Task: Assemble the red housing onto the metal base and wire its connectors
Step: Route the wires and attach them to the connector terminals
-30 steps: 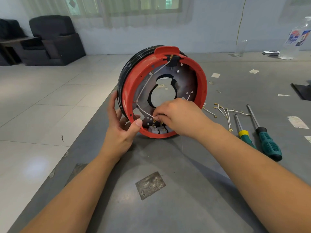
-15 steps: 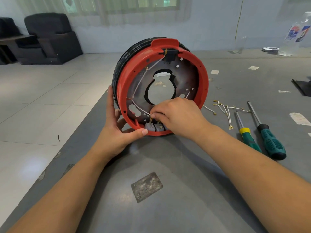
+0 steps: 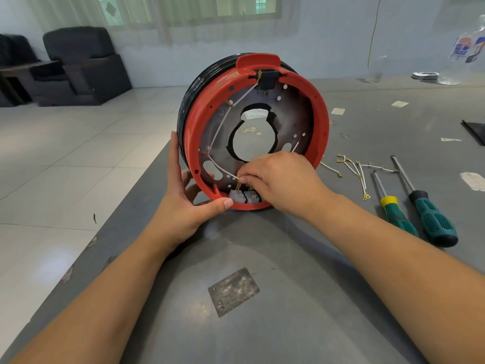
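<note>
Red housing (image 3: 193,143) stands on edge near the left rim of the grey table (image 3: 301,298), open side toward the camera. Metal base (image 3: 294,119) sits inside the red ring; large cut-out in its middle, several small holes around it. Black coil (image 3: 194,82) wound round the back of the housing, visible along the upper left.

Left hand (image 3: 183,208): palm against the lower left outside of the housing, fingers running up behind the rim, thumb curled over the bottom lip. It grips the rim and props the piece upright.

Right hand (image 3: 278,179): reaching into the lower part of the ring, fingertips bunched, pinching the end of a white wire (image 3: 223,172) just above two grey connector blocks (image 3: 244,197) seated at the bottom of the housing. Brass tabs stick up from the blocks (whether the wire end is seated on a tab cannot be told; the fingers cover it).

The white wire runs up the left inside of the base to a black part (image 3: 267,80) at the top, under the red tab.

On the table to the right: loose white wires (image 3: 359,170) with brass ends, then two green-handled screwdrivers (image 3: 417,208) lying side by side. A scuffed grey patch (image 3: 233,291) lies on the table between the forearms. Dark armchair (image 3: 84,64) on the tiled floor at far left; clear bottle (image 3: 464,48) at far right.
</note>
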Tool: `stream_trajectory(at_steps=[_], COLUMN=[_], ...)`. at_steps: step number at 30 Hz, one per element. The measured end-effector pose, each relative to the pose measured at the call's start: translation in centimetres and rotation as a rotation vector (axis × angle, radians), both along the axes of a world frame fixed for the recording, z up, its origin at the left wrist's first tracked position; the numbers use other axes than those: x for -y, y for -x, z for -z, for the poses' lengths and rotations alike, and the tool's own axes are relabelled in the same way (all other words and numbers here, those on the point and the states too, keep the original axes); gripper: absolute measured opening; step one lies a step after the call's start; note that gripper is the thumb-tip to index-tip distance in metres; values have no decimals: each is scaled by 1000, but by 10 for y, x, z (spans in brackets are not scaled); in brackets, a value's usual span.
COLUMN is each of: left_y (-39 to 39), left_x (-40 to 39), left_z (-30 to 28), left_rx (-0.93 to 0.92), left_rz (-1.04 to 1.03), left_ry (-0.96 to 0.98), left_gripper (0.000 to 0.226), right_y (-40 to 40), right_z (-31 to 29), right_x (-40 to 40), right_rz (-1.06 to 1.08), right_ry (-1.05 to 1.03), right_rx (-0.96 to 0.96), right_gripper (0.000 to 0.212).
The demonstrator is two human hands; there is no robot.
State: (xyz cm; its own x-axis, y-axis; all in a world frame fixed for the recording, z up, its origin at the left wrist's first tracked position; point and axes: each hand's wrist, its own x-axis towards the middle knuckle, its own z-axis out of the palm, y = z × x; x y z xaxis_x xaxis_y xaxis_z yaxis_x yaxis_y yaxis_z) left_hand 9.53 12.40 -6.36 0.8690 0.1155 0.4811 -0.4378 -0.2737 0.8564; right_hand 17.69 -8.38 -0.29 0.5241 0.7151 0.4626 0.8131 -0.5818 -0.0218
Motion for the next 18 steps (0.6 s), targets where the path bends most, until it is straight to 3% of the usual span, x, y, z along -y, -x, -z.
stream_trajectory(at_steps=[18], left_y=[1], left_x=[0], left_z=[0], left_rx=[-1], left_rz=[-19], left_ry=[-24], left_gripper=[134], right_y=[1], right_z=[7], right_x=[0], right_rz=[-3], right_ry=[-94], right_rx=[-13], right_gripper=[25])
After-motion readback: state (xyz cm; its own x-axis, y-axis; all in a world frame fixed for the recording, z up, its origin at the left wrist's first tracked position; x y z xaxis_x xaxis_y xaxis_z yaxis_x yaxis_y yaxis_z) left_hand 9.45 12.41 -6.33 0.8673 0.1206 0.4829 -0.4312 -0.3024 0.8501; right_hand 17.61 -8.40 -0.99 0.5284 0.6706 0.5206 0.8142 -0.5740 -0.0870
